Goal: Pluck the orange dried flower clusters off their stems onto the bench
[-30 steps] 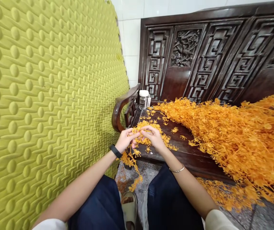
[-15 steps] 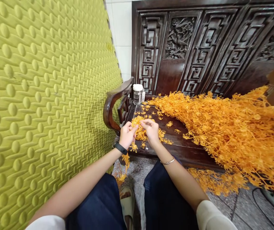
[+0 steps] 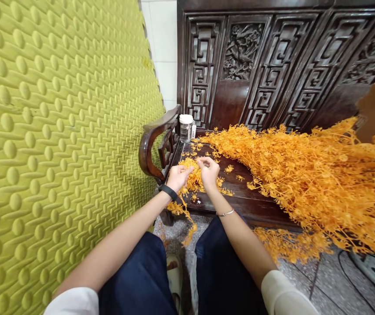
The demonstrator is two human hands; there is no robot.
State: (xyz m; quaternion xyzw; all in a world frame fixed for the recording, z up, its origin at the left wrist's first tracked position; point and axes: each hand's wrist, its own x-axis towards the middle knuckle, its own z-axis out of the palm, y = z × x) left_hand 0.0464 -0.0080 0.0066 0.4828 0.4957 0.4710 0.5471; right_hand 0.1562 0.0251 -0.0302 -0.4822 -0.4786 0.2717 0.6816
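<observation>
My left hand (image 3: 178,176) and my right hand (image 3: 208,172) are close together above the seat of a dark carved wooden bench (image 3: 249,202). Both are closed in a pinch on an orange plastic sprig strand (image 3: 185,209) that hangs down from my left hand past the bench's front edge. A small heap of loose orange pieces (image 3: 194,180) lies on the seat between and under the hands. A black band sits on my left wrist and a thin bracelet on the right.
A large pile of orange plastic sprigs (image 3: 312,175) covers the bench's right side and spills onto the floor (image 3: 289,247). A clear jar with a white lid (image 3: 186,128) stands by the armrest (image 3: 154,142). A yellow-green foam mat (image 3: 59,131) leans at left.
The view has shifted right and slightly up. My hands stayed together on the sprig strand, and the hanging strand now dangles lower below the bench edge.
</observation>
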